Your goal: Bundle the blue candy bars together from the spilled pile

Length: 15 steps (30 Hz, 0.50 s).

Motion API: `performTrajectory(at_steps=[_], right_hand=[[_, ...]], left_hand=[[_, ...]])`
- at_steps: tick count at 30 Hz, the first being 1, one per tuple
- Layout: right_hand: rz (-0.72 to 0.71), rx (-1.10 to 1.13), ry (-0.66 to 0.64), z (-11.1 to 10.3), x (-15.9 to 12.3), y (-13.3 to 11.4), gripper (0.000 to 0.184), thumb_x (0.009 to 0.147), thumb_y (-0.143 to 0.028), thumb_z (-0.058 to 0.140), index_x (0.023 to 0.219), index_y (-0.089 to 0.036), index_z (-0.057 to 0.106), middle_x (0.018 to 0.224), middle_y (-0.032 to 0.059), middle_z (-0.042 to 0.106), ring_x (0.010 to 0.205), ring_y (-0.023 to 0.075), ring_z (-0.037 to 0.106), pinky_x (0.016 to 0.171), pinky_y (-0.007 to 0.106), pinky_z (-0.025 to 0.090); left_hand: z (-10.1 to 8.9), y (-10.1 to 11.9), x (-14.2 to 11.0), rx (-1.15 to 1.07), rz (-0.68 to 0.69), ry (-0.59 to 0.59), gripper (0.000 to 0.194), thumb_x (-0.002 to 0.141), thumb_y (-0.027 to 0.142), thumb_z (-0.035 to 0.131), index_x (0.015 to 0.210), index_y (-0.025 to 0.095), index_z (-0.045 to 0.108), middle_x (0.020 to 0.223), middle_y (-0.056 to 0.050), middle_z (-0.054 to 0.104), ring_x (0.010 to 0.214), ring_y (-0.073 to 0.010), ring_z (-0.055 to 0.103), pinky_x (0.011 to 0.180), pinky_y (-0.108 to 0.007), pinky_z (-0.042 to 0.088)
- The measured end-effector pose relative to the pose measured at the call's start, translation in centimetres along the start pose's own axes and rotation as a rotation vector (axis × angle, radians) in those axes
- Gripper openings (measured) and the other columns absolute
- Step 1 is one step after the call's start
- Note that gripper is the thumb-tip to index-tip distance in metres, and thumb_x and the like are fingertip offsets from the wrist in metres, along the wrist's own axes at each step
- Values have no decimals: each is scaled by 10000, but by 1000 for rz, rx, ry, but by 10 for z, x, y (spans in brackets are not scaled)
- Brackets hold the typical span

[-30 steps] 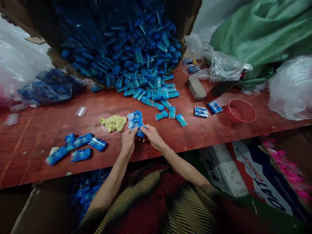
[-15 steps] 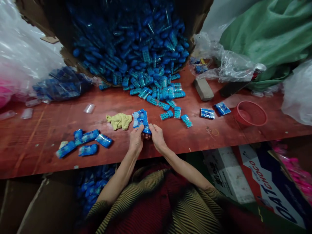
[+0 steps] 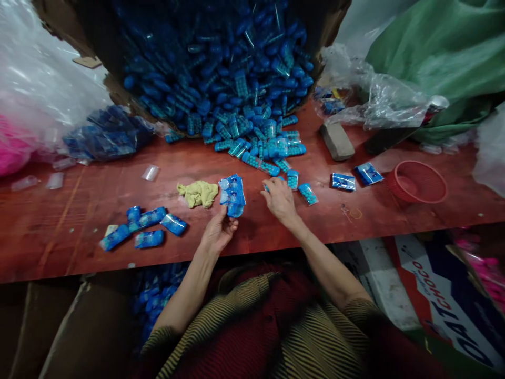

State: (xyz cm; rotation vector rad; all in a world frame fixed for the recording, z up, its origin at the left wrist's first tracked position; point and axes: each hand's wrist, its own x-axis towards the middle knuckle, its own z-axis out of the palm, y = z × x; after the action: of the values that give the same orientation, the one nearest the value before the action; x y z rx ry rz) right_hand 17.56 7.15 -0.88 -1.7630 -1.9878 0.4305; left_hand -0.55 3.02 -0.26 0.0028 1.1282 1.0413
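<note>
My left hand [image 3: 219,231] pinches the lower end of a blue printed wrapper sleeve [image 3: 235,210] between thumb and fingers. That sleeve overlaps a small pile of flat blue sleeves [image 3: 231,187] on the table. To the right, my right hand [image 3: 280,201] curls its fingers round a small blue-capped container of turquoise balls, mostly covered by the hand. Two similar containers, one upright [image 3: 292,179] and one tilted [image 3: 307,194], lie just beyond it. Left of the sleeves rests a crumpled yellow-green cloth [image 3: 198,193]. Several wrapped blue packs [image 3: 149,238] are at the left.
A big torn carton [image 3: 333,26] spills many capped containers [image 3: 252,131] onto the red table [image 3: 252,237]. Toward the right are a grey block [image 3: 337,142], two blue packs [image 3: 343,181], a red basket [image 3: 418,181] and a dark cylinder [image 3: 390,139]. Plastic bags stand on both sides.
My hands have moved apart. My right hand let go of the blue sleeve and reached right to a container; my left hand still holds a sleeve. The view shifted slightly.
</note>
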Motion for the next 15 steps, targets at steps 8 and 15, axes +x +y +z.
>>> performTrajectory(at_steps=[8,15], right_hand=[[-77,-369,-176,-4,7,18,173,830,-231,593,992,-173,594,1020,136,572,951,285,492,766,377,375],[-163,92,-150,3,-7,17,219,797,-231,621,1004,-176,576,1006,85,627,939,238,545,827,363,422]], left_hand=[[-1,-4,-1,-55,-32,63,277,893,296,492,657,154,512,457,28,462,403,-73,481,373,-138,379],[6,-8,2,-39,13,177,309,908,281,460,641,139,522,445,12,485,407,-87,519,380,-150,403]])
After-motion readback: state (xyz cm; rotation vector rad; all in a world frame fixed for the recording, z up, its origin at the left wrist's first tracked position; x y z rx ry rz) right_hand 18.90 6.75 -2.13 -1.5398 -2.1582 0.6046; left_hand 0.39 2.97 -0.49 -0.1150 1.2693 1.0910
